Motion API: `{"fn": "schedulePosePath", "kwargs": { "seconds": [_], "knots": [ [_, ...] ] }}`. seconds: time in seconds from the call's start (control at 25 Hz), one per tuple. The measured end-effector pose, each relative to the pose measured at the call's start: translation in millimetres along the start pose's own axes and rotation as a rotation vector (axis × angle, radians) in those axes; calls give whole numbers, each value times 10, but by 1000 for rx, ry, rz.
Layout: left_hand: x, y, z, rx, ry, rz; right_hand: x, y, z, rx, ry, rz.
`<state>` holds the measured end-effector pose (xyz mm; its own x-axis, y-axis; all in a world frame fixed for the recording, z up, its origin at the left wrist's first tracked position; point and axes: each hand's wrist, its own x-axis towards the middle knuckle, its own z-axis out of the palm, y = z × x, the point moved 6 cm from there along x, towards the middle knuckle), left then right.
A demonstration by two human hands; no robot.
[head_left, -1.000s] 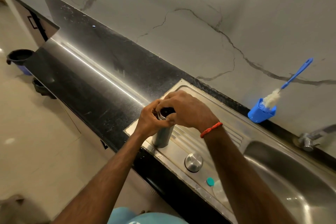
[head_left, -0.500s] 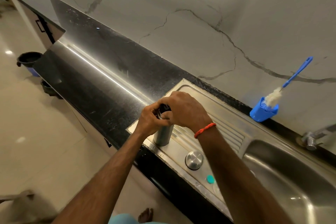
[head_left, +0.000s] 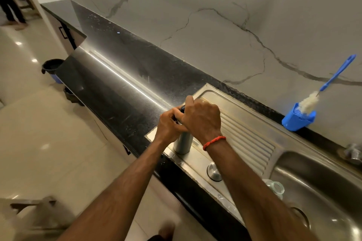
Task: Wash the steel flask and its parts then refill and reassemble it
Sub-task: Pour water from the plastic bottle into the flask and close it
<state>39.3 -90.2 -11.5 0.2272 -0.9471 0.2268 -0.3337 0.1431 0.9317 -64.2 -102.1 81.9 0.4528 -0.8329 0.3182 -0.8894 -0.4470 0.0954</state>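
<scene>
Steel flask (head_left: 183,144): upright, long axis vertical, mouth up, base on the drainboard (head_left: 244,139) near its front left corner. Left hand (head_left: 169,125): curled round the flask's upper body. Right hand (head_left: 201,117): closed over the dark top piece (head_left: 182,109), mostly hidden. Steel cap (head_left: 214,172): on the drainboard, apart, nearer the person. Bottle brush (head_left: 333,78): tilted in blue holder (head_left: 295,121) by the wall

Dim, warm light is glancing off the glossy black stone countertop (head_left: 121,100) in one bright streak and dotting the cream tiled floor (head_left: 49,152) with glare. Wide-angle distortion is bending the edges; the bottom-left corner is blurring.
</scene>
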Motion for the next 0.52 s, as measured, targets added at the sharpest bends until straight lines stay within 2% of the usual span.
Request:
{"fn": "schedulePosePath", "kwargs": {
  "seconds": [0.24, 0.32, 0.44, 0.52],
  "knots": [
    [-40, 27, 17, 42, 66, -30, 11, -62, 0, 30, -40, 250],
    [-45, 67, 7, 15, 49, -20, 36, -32, 15, 21, -76, 185],
    [-33, 89, 6, -29, -20, 6, 38, 8, 57, 22, -164, -40],
    [-21, 55, 16, -43, -46, -9, 38, 48, 32, -7, -113, -129]
  ]
}}
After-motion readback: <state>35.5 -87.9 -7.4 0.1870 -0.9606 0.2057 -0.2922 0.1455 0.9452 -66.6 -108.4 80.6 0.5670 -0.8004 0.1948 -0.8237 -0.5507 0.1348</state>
